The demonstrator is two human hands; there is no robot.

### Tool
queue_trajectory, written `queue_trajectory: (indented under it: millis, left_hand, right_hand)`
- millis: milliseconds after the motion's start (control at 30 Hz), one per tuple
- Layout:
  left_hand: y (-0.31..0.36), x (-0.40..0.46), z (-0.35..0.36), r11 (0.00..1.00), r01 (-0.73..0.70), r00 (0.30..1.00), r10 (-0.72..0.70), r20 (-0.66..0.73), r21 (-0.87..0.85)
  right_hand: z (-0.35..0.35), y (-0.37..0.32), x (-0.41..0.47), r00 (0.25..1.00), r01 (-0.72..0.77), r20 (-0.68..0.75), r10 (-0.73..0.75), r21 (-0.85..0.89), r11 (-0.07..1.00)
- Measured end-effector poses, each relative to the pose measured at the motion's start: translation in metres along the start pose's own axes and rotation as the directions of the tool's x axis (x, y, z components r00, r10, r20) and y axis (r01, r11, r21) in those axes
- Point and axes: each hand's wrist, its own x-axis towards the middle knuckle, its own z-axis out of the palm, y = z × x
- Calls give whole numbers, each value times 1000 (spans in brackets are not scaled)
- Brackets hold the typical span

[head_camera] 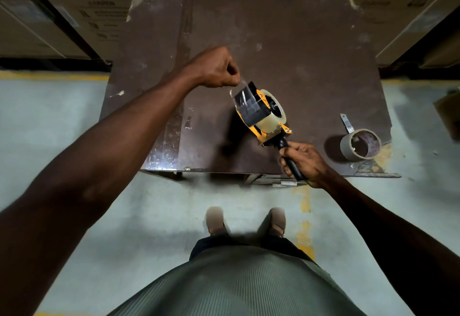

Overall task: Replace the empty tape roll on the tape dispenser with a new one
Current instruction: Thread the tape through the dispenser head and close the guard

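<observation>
An orange and black tape dispenser (pixel 251 110) is held above the worn brown table (pixel 298 54). A full roll of clear tape (pixel 272 120) sits on its spindle. My right hand (pixel 302 163) grips the black handle at the table's front edge. My left hand (pixel 219 69) is up and left of the dispenser head, its fingers pinched on the free end of the tape (pixel 239 86), which stretches over the black front plate. The empty cardboard tape core (pixel 361 144) lies on the table to the right, with a short strip sticking up from it.
Large cardboard boxes (pixel 99 4) stand behind and on both sides of the table. The grey floor (pixel 62 116) carries yellow paint marks. My feet stand just in front of the table.
</observation>
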Motion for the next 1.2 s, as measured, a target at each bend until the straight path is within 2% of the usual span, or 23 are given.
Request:
queue_trajectory:
  millis: [167, 300, 433, 633, 833, 933, 1100, 1200]
  left_hand:
    - [-1, 3, 7, 999, 12, 999, -13, -36, -40]
    - [4, 1, 15, 997, 34, 999, -34, 4, -72]
    - [8, 1, 21, 986, 79, 997, -82, -15, -146]
    - [20, -2, 26, 932, 185, 979, -203, -28, -313]
    - [27, -5, 33, 889, 258, 948, -308, -76, -379]
    - [27, -8, 35, 888, 267, 946, -316, -74, -375]
    - [29, -11, 39, 905, 228, 941, -299, -158, -358]
    - [28, -10, 45, 869, 239, 931, -332, -152, -434]
  right_hand:
    - [4, -1, 0, 1000, -7, -6, 7, 18, 1000]
    - [6, 2, 0, 1000, -14, 17, 13, 34, 999]
    - [8, 3, 0, 1000, -8, 29, 6, 54, 999]
    - [7, -3, -2, 999, 2, 38, -4, 64, 998]
    - [8, -7, -8, 1000, 2, 27, -3, 37, 999]
    - [8, -4, -8, 1000, 8, 22, -9, 45, 999]
    - [7, -1, -9, 1000, 10, 23, -12, 47, 999]
    - [10, -3, -12, 1000, 14, 16, -15, 65, 998]
